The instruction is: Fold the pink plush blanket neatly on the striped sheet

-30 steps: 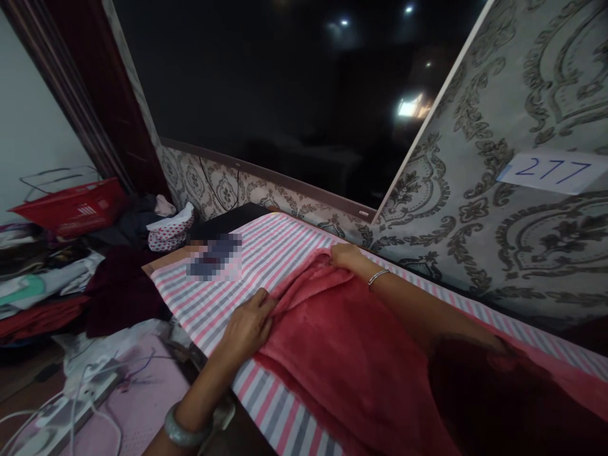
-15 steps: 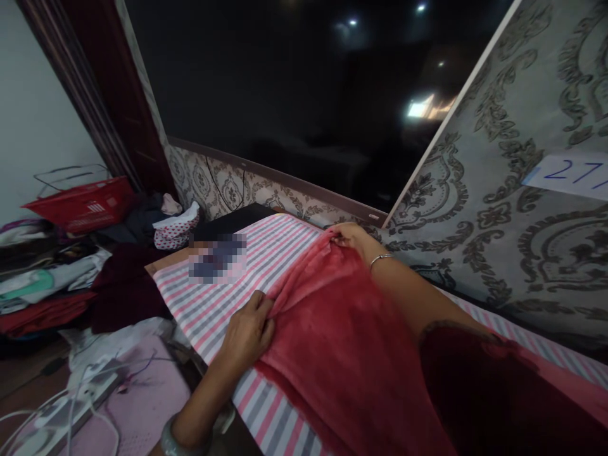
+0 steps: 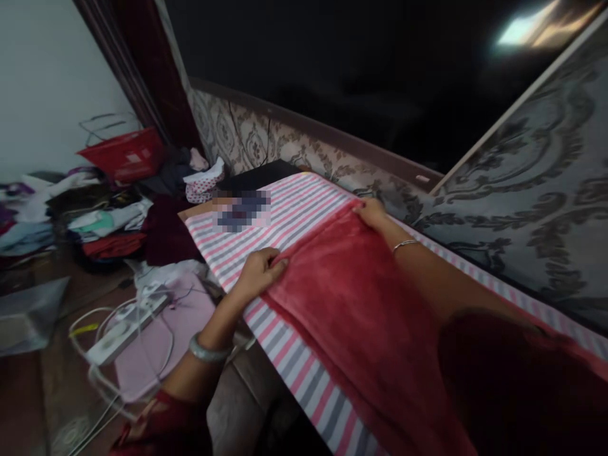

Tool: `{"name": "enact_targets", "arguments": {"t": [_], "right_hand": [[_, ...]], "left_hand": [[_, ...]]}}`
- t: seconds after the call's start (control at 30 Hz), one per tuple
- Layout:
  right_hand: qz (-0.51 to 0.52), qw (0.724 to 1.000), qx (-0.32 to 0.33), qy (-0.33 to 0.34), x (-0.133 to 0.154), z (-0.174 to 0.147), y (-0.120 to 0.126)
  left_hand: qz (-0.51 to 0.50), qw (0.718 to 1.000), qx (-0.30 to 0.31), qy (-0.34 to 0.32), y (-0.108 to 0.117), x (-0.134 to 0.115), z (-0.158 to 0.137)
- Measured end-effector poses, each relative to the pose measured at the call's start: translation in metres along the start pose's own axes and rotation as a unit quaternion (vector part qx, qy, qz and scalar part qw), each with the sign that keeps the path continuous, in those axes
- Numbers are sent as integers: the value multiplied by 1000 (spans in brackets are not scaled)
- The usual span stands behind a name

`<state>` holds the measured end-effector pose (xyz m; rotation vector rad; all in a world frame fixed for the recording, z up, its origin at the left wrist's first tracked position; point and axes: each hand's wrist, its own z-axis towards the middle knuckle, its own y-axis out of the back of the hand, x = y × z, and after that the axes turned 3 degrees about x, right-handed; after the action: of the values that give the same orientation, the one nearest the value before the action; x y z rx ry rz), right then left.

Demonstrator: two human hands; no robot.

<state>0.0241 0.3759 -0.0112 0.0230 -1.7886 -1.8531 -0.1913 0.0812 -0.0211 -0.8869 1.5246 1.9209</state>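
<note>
A red plush fabric piece (image 3: pixel 351 285), which looks like a garment or blanket, lies spread over a striped cloth (image 3: pixel 289 218) of pink, grey and white. My left hand (image 3: pixel 259 272) pinches its near left corner. At the far corner, by the wall side, my right hand (image 3: pixel 372 214) grips the same edge between thumb and fingers. Between the two hands that edge runs fairly straight and flat. The lower part of the fabric comes back toward me and goes out of view at the bottom.
A large dark screen (image 3: pixel 332 76) hangs on the patterned wall behind the table. Left of the table are a power strip (image 3: pixel 128 323) with white cables on a pink surface (image 3: pixel 147 361), heaps of clothes (image 3: pixel 111 221) and a red basket (image 3: pixel 126 155). A blurred-out patch covers something on the striped cloth.
The red fabric's far edge, bunched and wrinkled before, is now pulled straight and smoother between my hands. My view has turned left and down, so more of the floor shows.
</note>
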Motion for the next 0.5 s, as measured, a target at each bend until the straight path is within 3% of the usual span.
{"name": "enact_targets", "arguments": {"t": [0.1,0.23,0.4,0.5], "right_hand": [[65,996,-65,6,-8,10,4],[100,987,-123,17,-7,17,3],[67,995,-72,-4,-3,7,-24],[50,996,-68,-3,-5,8,-29]], "left_hand": [[-83,992,86,28,19,1,3],[-60,995,59,51,29,4,7],[77,994,21,79,14,9,6],[126,987,52,86,12,8,1]]}}
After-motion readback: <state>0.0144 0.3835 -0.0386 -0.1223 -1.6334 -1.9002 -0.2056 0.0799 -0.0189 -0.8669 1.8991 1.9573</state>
